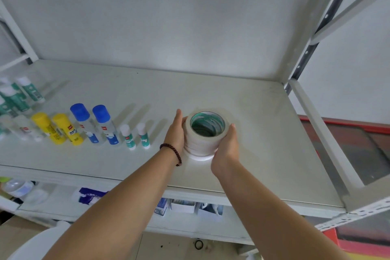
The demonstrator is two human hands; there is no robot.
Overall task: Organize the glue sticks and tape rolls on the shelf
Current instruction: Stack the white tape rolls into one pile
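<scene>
A stack of white tape rolls with green inner cores stands on the white shelf near its middle. My left hand presses flat against the stack's left side. My right hand cups its right side, fingers curved round the rolls. To the left stand glue sticks in a row: two small white-and-green ones, two blue-capped ones, two yellow ones. More green-and-white sticks crowd the far left.
The shelf's back panel rises behind. A metal upright and side rail bound the right end. A lower shelf holds boxes and packets. The shelf surface right of the tape stack is bare.
</scene>
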